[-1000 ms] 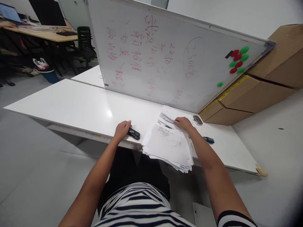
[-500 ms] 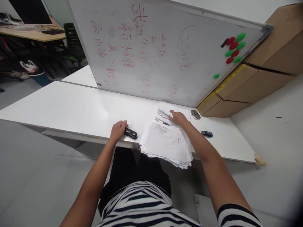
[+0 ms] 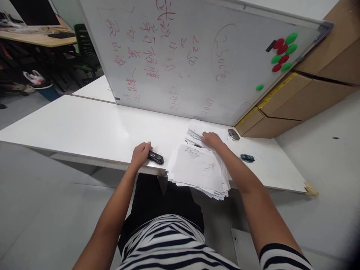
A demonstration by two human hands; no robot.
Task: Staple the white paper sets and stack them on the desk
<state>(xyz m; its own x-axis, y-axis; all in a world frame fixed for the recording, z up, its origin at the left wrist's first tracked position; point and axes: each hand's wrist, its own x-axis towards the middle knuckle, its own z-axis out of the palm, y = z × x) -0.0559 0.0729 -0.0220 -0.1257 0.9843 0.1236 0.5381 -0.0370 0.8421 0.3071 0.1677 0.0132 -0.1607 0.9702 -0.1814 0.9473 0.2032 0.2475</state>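
Observation:
My left hand (image 3: 141,154) is closed around the rear end of a black stapler (image 3: 155,158), which lies near the front edge of the white table. To its right sits a thick, uneven stack of paper (image 3: 197,168) with dark pencil-like sketches on the top sheet; it juts past the table's front edge. Behind that stack my right hand (image 3: 213,140) has its fingers pinched at the edge of some loose sheets (image 3: 195,134) lying fanned out. The fingertips are partly hidden, so how many sheets are between them is unclear.
A whiteboard (image 3: 197,75) with red writing and round magnets leans along the table's back. Cardboard boxes (image 3: 315,97) are stacked at the right. On the table (image 3: 92,123) to the right lie a grey oval object (image 3: 233,134) and a small dark blue item (image 3: 247,158).
The fingers of my right hand have drawn closer together at the loose sheets. My left hand and the stapler stay in place. The view has shifted slightly.

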